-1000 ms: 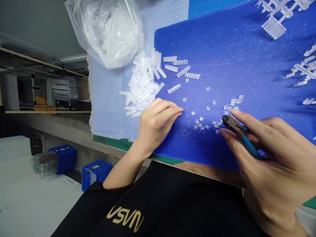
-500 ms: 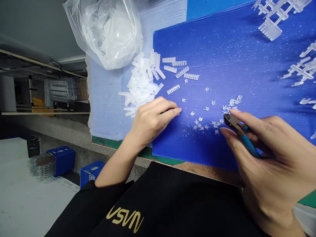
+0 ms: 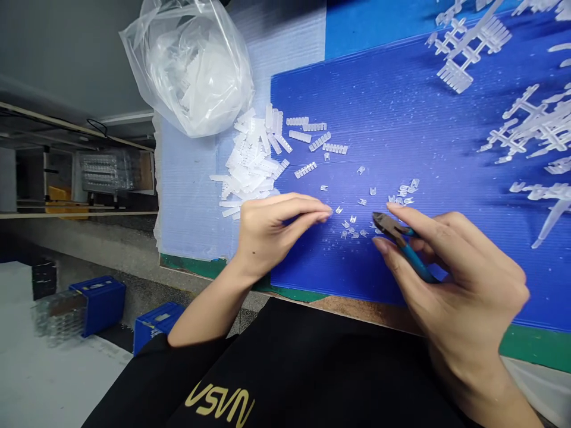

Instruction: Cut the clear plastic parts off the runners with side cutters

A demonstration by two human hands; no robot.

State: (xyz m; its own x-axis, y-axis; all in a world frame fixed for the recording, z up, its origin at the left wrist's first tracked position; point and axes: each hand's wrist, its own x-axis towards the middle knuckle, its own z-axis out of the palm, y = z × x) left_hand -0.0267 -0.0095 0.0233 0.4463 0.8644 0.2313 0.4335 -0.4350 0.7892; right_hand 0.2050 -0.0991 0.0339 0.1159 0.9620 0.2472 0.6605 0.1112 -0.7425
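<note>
My right hand (image 3: 450, 279) is wrapped round small cutting pliers (image 3: 401, 241) with blue handles; the jaws point left over scattered tiny clear plastic clips (image 3: 357, 220) on a blue corrugated sheet (image 3: 401, 119). My left hand (image 3: 272, 229) rests on the sheet's near left part, fingers curled and fingertips pinched together beside the loose clips; whether anything is between them is hidden. A pile of white comb-like plastic strips (image 3: 252, 160) lies just beyond the left hand.
A clear plastic bag (image 3: 191, 65) of white parts sits at the back left. White plastic sprue frames (image 3: 526, 125) lie at the far right of the sheet. Blue crates (image 3: 100, 303) stand on the floor to the left, below the table edge.
My right hand with the pliers has shifted left, closer to the left hand. The left fingertips have closed into a pinch near the loose clips. The view has tilted slightly.
</note>
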